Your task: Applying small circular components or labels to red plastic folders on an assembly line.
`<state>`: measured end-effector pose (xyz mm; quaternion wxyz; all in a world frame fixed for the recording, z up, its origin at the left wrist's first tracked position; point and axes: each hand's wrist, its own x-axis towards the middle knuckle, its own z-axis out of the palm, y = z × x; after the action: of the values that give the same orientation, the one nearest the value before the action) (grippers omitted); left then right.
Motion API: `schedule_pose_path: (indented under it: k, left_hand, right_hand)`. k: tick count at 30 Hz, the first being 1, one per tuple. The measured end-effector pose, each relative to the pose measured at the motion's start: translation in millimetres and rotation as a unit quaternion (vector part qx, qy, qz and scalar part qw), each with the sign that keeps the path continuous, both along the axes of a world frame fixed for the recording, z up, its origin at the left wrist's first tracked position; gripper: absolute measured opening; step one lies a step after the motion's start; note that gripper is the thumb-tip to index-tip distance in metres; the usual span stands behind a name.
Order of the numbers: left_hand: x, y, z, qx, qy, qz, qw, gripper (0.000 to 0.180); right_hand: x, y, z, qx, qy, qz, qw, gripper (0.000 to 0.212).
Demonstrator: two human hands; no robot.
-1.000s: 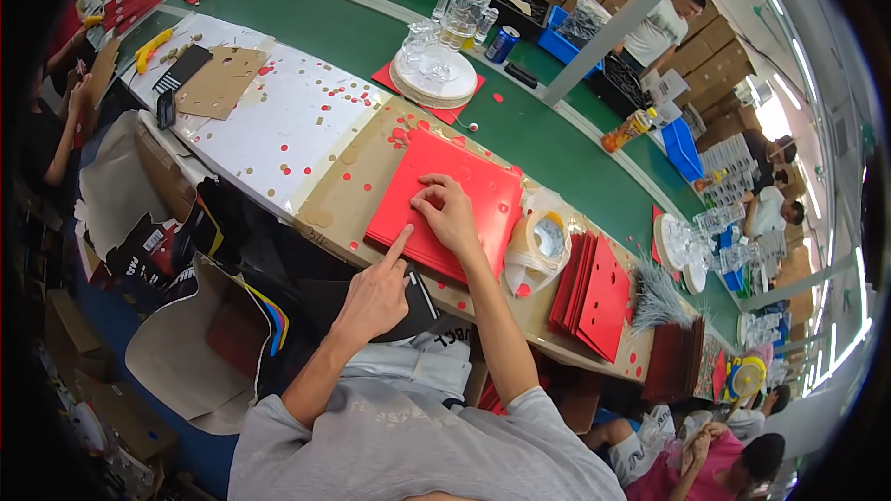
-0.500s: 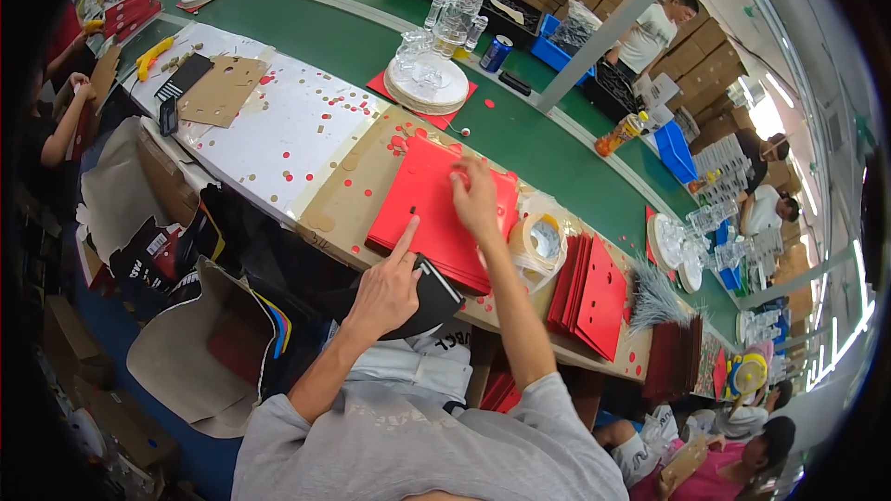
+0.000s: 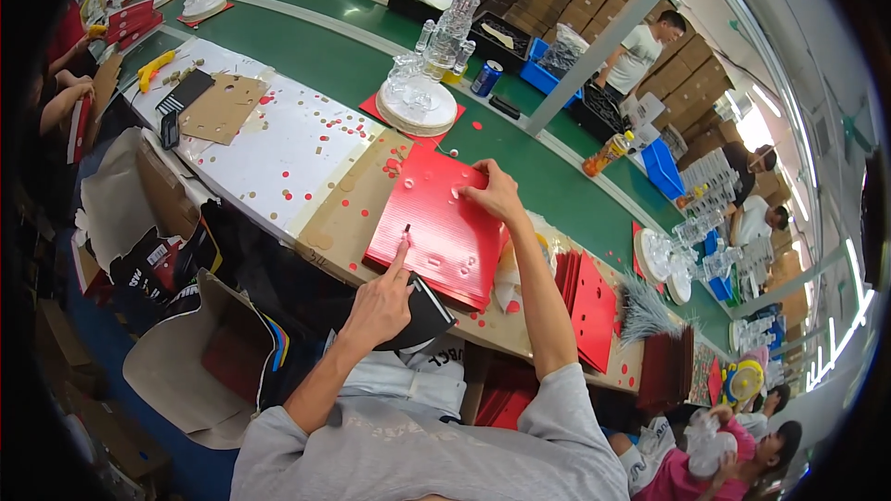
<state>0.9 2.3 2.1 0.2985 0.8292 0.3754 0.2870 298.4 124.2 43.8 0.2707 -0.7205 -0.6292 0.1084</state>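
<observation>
A stack of red corrugated plastic sheets (image 3: 436, 227) with small punched cutouts lies on the cardboard-topped work table in front of me. My right hand (image 3: 497, 195) holds the top sheet at its far right corner, thumb on its face and fingers at the edge. My left hand (image 3: 379, 306) stretches its index finger to a small dark slot near the sheet's left side; its other fingers are curled and grip nothing visible. Just under that hand is a black object with a white stripe (image 3: 429, 314). A tape roll (image 3: 509, 283) sits half hidden behind the stack and my right forearm.
More red sheets (image 3: 587, 311) lean at the right, beside pale wire-like strands (image 3: 645, 306). Red punched dots litter the white board (image 3: 269, 144). Beyond, a green conveyor (image 3: 325, 65) carries clear figures on round bases (image 3: 418, 104), a blue can (image 3: 486, 78) and a bottle (image 3: 608, 154).
My right hand has moved from above the stack to the top sheet's far right corner. That sheet now lies further right, covering part of the tape roll. My left index finger stays near the slot.
</observation>
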Motion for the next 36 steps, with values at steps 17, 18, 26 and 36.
schedule_pose_path:
  k: [17,18,26,36]
  left_hand:
    - [6.4,-8.2,-9.4,0.069,0.011,0.029,0.997,0.03]
    - [6.2,-8.8,-9.9,0.067,0.013,0.03,0.997,0.03]
    - [6.0,-12.5,-5.6,0.104,-0.003,0.031,0.994,0.019]
    - [5.0,-15.0,7.0,0.126,-0.056,0.052,0.989,0.015]
  right_hand:
    - [-14.1,-7.6,25.2,0.146,0.072,-0.022,0.986,0.026]
    - [-16.5,-6.8,24.5,0.145,0.074,-0.022,0.986,0.026]
    - [-19.5,-8.4,23.3,0.269,-0.057,-0.002,0.961,0.019]
    - [-55.4,-31.9,58.5,0.299,-0.09,0.011,0.95,0.015]
